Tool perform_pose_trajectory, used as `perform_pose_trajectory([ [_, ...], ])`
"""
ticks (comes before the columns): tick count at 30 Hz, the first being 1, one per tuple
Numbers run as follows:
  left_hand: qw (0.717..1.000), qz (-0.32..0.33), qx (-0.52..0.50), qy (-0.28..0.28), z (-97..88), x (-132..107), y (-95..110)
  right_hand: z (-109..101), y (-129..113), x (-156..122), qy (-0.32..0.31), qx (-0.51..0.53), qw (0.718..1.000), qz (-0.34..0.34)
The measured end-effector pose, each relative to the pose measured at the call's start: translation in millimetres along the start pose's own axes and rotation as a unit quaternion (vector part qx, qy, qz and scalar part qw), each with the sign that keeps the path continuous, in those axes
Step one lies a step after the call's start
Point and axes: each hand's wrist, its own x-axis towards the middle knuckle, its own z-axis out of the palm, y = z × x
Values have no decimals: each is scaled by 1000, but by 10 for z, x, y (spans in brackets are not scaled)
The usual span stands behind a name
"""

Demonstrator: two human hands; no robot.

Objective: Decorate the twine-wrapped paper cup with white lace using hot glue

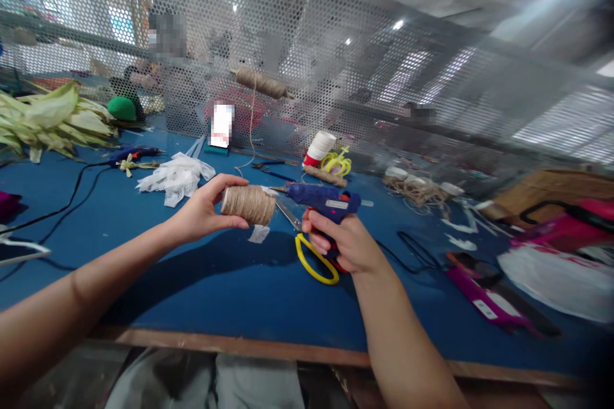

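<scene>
My left hand (218,204) grips a twine-wrapped cylinder (248,204) by its left end, holding it sideways above the blue table (225,287). In my right hand (343,236) is a blue glue gun (321,197), its nozzle pointing left at the right end of the cylinder. Whether the nozzle touches the twine I cannot tell. Scissors with yellow handles (322,276) lie on the table under my right hand, their blades partly showing. A small white scrap (259,234) lies beneath the cylinder.
White lace strips (175,176) and another glue gun (137,153) lie to the left, near pale husks (52,115). A twine roll (261,82) hangs on the perforated metal screen (307,32). Behind my hands stands a white thread spool (320,147). Rightward are tangled twine (422,190) and a purple object (494,297).
</scene>
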Motion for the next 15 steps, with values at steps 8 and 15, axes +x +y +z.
perform_pose_trajectory([
  [8, 994, 59, 89, 10, -23, 3, 5, -6, 2, 22, -18, 70, 996, 59],
  [15, 989, 86, 119, 12, -38, 6, 5, -34, 7, 46, -51, 80, 992, 80],
])
